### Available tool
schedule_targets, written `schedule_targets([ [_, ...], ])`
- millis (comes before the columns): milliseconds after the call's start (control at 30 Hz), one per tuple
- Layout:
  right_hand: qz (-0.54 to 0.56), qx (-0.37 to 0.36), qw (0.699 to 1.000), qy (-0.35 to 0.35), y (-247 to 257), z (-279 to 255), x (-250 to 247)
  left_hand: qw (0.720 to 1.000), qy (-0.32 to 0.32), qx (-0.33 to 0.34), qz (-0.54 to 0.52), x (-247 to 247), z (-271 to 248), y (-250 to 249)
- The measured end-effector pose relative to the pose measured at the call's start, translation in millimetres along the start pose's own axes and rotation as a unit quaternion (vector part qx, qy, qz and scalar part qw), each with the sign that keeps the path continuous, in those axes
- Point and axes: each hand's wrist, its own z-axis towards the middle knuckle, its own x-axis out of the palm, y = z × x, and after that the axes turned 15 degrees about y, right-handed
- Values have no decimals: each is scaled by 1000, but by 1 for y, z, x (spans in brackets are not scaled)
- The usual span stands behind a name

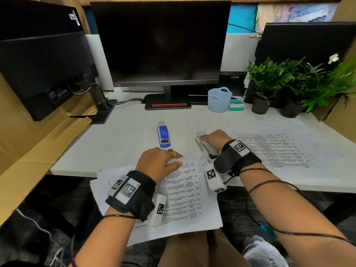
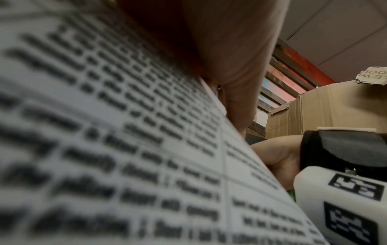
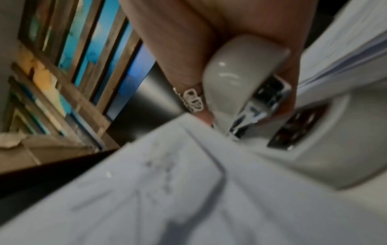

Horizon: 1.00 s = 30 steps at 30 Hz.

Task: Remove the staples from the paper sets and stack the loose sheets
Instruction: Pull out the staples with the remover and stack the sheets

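The paper set (image 1: 181, 197) hangs over the near edge of the desk (image 1: 123, 135), right in front of the person. Its long side runs away from them, and its far right corner sits between the two hands. The left hand (image 1: 158, 162) lies on top of the far end, pressing it down with fingers bent; they do not seem to wrap round the paper. The right hand (image 1: 215, 139) is curled round a white stapler (image 1: 205, 146). The right wrist view shows the tool's metal end touching the paper's corner. I think the staple is there, but I cannot see it. So the right hand is the nearer one to do the pulling, and the left only has to keep the paper from sliding.

Just past the left hand lies a blue stapler (image 1: 163, 136), untouched. To the right, loose sheets (image 1: 273, 149) lie flat on the desk, well apart.

The paper carries a printed table, too blurry to read.
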Motion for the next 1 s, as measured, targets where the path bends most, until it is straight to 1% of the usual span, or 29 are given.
schedule_targets([
  [67, -75, -3, 997, -13, 1, 1, 3, 1000, -1, 7, -11, 1, 1, 0],
  [167, -152, -24, 988, -13, 4, -2, 5, 1000, 1, 4, -2, 4, 4, 3],
  [200, -156, -45, 986, -29, 4, -6, 4, 1000, 6, 0, 0, 5, 5, 4],
  [233, -139, -82, 985, -54, 3, -10, 3, 1000, 6, -3, -4, 6, 5, 6],
  [267, -113, -134, 982, -72, 3, -17, 1, 1000, 3, -5, -9, 6, 5, 7],
  [300, -87, -188, 976, -66, 3, -29, 0, 1000, -3, -8, -11, 5, 5, 8],
  [333, -68, -229, 970, -35, 1, -41, -1, 1000, -12, -11, -10, 4, 5, 10],
  [400, -58, -262, 963, 32, -7, -59, 1, 999, -33, -16, -16, 2, 7, 11],
  [433, -56, -274, 959, 37, -13, -63, 2, 999, -43, -12, -23, 0, 8, 11],
  [467, -54, -288, 956, 18, -18, -64, 2, 998, -52, -4, -29, -1, 10, 9],
  [533, -53, -320, 945, -49, -24, -67, 3, 997, -74, 11, -34, -2, 14, 4],
  [567, -47, -345, 934, -76, -26, -68, 4, 995, -85, 21, -44, -1, 14, 2],
  [633, -33, -403, 908, -105, -32, -73, 3, 988, -116, 53, -84, 1, 16, -3],
  [733, -65, -465, 877, -101, -43, -82, 1, 965, -195, 132, -113, 7, 14, -9],
  [833, -26, -514, 852, -101, -57, -90, -3, 917, -279, 239, -159, 15, 13, -16],
  [900, -2, -535, 836, -123, -66, -95, -3, 892, -306, 282, -175, 19, 14, -22],
  [1000, 10, -551, 819, -162, -74, -101, -4, 865, -330, 319, -204, 21, 15, -31],
])
